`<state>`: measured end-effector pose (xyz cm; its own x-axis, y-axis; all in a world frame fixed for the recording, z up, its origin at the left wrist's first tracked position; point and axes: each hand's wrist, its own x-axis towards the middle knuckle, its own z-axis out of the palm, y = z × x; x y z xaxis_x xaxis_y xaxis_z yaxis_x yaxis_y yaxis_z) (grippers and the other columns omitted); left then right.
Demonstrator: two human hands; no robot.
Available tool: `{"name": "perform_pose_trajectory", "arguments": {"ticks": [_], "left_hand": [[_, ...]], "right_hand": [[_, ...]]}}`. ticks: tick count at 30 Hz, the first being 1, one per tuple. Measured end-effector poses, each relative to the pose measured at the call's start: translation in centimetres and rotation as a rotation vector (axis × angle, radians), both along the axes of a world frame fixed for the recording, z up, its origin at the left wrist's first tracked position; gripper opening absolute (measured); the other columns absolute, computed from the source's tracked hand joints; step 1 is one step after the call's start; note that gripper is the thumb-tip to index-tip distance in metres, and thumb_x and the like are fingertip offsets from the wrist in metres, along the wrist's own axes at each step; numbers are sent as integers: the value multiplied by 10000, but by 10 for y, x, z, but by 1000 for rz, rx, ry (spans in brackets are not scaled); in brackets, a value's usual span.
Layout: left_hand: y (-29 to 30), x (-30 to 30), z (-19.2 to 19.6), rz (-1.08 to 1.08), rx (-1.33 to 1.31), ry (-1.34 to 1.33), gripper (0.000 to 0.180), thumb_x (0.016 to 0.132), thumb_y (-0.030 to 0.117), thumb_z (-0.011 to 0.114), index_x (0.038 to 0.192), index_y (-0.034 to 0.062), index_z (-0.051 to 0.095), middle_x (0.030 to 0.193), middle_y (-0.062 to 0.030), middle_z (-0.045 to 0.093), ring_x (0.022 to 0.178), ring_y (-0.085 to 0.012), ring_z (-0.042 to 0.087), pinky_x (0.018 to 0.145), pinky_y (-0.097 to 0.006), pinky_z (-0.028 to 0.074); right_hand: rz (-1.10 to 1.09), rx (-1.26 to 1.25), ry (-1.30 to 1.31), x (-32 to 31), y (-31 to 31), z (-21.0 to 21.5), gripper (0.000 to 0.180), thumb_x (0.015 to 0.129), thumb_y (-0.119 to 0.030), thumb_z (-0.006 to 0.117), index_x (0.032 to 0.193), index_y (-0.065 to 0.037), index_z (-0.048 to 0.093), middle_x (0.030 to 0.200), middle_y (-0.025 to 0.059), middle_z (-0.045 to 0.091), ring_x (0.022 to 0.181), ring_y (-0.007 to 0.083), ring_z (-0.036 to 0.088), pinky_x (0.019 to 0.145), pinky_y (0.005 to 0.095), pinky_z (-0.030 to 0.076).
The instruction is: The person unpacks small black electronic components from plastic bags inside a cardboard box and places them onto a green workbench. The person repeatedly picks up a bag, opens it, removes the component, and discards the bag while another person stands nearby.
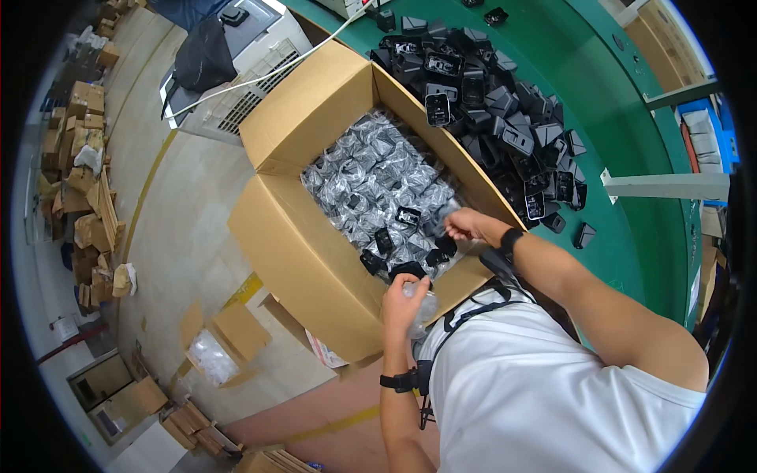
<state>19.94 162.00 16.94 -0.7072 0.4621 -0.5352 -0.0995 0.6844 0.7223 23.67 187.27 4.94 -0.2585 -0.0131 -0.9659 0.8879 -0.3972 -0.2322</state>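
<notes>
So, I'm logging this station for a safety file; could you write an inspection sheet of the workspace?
Surface: green table bearing a heap of loose black housings.
Job's things: open cardboard box of plastic-wrapped pieces, some bare black parts on top.
Clutter: small open carton on the floor, clear plastic inside.
Hands: left hand at a clear plastic bag; right hand inside the box, fingers curled; grips unclear.
Cables: white cable across a grey-white machine.
Surroundings: cardboard stacks at left.
</notes>
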Motion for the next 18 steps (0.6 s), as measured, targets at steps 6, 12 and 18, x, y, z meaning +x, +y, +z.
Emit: {"name": "perform_pose_trajectory", "arguments": {"ticks": [6,12,18], "left_hand": [[30,-8,-4,-345,-58,303,306,817,312,611,822,7,613,827,-213,622,784,-404,586,681,-464,457],[17,-3,5,-313,-81,97,215,824,241,549,846,36,611,864,-166,616,837,-391,583,711,-477,457],[-3,7,6,-221,-74,209,197,751,189,567,797,12,641,982,-152,614,822,-363,595,713,-437,473]], "right_hand": [[386,-453,122,-6,-28,107,250,832,-286,573,631,-155,500,515,-68,436,385,23,326,342,180,197],[487,-540,183,-7,-27,75,256,846,-326,586,691,-125,550,530,-47,478,384,32,346,347,180,207],[330,-361,93,-21,-15,33,335,847,-389,580,809,-60,628,547,-3,542,394,75,451,352,214,292]]}}
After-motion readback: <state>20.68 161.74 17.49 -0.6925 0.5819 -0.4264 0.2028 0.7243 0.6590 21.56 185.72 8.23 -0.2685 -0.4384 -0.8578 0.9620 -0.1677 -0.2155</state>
